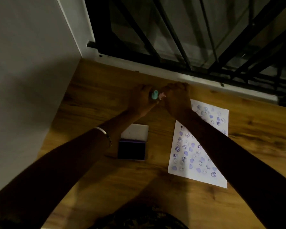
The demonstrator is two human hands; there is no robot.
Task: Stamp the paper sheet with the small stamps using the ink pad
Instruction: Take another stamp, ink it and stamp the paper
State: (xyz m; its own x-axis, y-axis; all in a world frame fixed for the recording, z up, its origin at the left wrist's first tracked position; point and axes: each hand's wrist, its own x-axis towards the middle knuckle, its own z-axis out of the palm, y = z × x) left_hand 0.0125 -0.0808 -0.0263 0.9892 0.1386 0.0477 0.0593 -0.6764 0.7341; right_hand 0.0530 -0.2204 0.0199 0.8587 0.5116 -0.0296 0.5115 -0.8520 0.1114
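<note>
My left hand [141,100] and my right hand [176,98] reach side by side to the far part of the wooden table [89,100]. The left hand grips a small teal stamp [154,94]. A pale pink stamp [161,96] shows at the edge of the right hand's closed fingers. The white paper sheet [190,152] lies to the right, covered with several purple smiley and heart prints; my right forearm crosses over it. The ink pad [132,150] lies open near the middle, dark pad toward me, white lid [135,133] flipped back.
A white wall [31,71] borders the table on the left. A window with black bars [180,38] and a white sill [172,74] runs along the far edge. A bracelet [106,134] is on my left wrist.
</note>
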